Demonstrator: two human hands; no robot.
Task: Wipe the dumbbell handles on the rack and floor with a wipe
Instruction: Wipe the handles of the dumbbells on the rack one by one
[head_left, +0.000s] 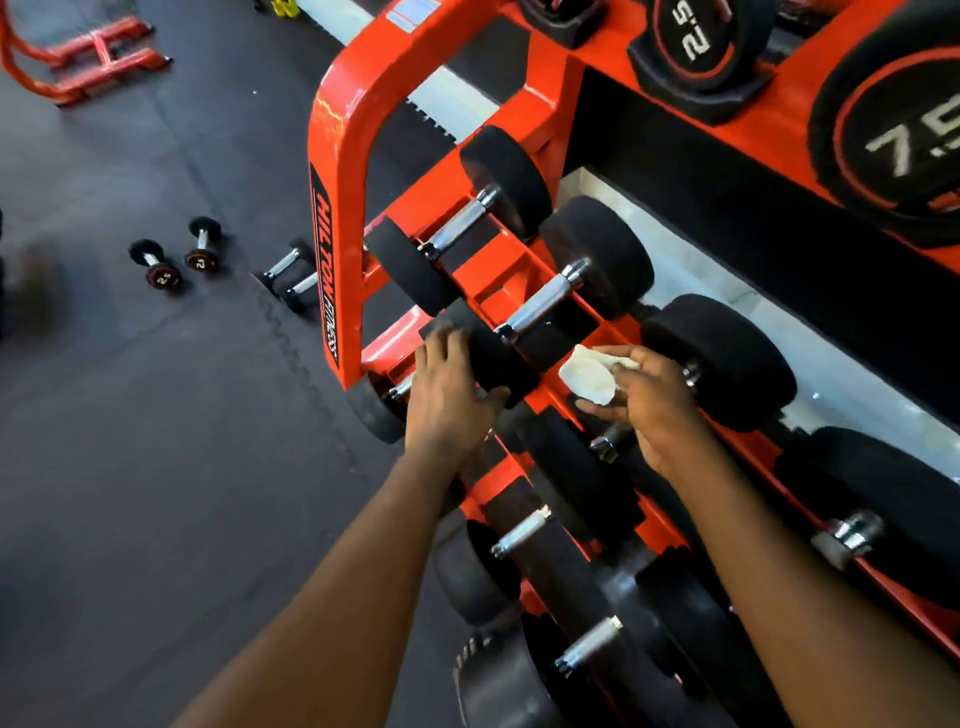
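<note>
**Two grips working at the rack's middle shelf, wipe in the right one**

Left grip (447, 395) is lying open, fingers spread flat, pressing on the near black round rubber head (491, 358) of the second dumbbell on the glossy orange steel rack (337, 156). That dumbbell's knurled chrome handle (545, 304) is showing bare, just beyond the fingers.

Right grip (649, 410) is pinching the crumpled white wipe (589, 376) between thumb and curled fingers. The wipe is sitting just beside the left grip's dumbbell head and near the next big black dumbbell (727, 358) along. That one's handle is hiding under the hand, so I can't tell whether the wipe is touching it.

More chrome-handled dumbbells are sitting on the shelf below. Two small black-and-red dumbbells (176, 257) are lying on the dark rubber floor (156, 441), well apart from the rack, and another pair (288, 278) is lying just beside its upright.
</note>
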